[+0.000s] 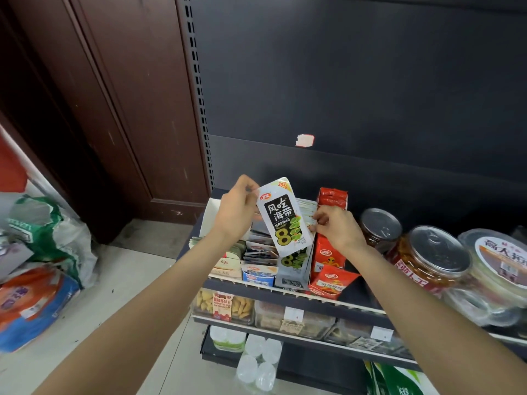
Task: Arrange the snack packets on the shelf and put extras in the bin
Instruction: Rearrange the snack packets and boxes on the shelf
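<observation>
Before a dark shelf [288,289] crowded with snacks and 2 lidded jars [410,249], a person's left hand [236,212] pinches a white seaweed packet [285,218] by its upper left edge, tilted above the display box [293,269]. Just right of it, the right hand [336,226] pinches stacked packets [306,215] with curled fingers.

**Open above, packed below**

Above the shelf [285,289] the dark back panel [356,81] leaves open room. Below, packets [261,246] fill the left, red packs [330,252] stand in the middle, and jars [433,255] crowd the right edge.
</observation>
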A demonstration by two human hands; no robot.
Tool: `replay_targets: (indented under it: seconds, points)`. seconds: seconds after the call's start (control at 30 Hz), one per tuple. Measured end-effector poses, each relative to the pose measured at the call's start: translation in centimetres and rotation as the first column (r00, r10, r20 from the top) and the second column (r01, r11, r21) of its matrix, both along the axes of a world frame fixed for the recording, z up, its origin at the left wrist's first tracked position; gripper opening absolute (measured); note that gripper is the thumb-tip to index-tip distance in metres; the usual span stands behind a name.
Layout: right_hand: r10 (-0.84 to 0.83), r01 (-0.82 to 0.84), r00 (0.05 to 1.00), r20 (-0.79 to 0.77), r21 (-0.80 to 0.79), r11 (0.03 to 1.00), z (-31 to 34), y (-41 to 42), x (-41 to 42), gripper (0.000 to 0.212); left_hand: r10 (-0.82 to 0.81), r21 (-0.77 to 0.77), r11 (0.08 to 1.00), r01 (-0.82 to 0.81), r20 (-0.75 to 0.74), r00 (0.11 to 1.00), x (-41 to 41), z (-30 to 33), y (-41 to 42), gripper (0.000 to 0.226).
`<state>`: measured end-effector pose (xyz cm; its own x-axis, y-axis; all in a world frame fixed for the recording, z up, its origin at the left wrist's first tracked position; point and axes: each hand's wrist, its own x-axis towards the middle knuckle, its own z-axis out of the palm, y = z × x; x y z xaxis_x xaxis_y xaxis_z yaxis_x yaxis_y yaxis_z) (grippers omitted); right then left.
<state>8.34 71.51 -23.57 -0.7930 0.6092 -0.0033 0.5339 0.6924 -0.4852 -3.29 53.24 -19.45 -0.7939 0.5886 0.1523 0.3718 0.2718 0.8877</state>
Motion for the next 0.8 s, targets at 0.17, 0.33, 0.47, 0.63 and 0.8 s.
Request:
replay_targets:
  seconds: [0.17, 0.33, 0.47, 0.63, 0.8]
  points:
    - [-0.080, 0.082, 0.984, -0.158, 0.011, 0.997, 2.1, -1.1, 0.8, 0.022, 0.025, 0.111, 0.993, -0.040, 0.135, 0.991, -0.1, 0.6, -0.2, 0.010]
    - [-0.265, 0.200, 0.964, 0.011, -0.687, 0.699, 4.9, -3.1, 2.2, 0.049, -0.054, 0.294, 0.955, -0.029, 0.271, 0.961, 0.3, 1.7, -0.7, 0.017]
    - [-0.493, -0.014, 0.860, -0.133, -0.971, 0.238, 5.4, -3.3, 2.7, 0.025, -0.149, 0.349, 0.937, 0.031, 0.316, 0.937, 0.7, 2.2, -1.0, 0.014]
    - [-0.623, -0.136, 0.697, -0.355, -0.918, 0.372, 5.3, -3.7, 4.0, 0.023, -0.135, 0.261, 0.965, 0.010, 0.465, 0.875, 0.8, 2.6, -1.5, 0.025]
    - [-0.531, -0.159, 0.656, -0.537, -0.785, 0.598, 5.7, -4.9, 5.8, 0.043, -0.279, 0.343, 0.930, 0.128, 0.436, 0.856, 1.4, 2.5, -2.4, 0.047]
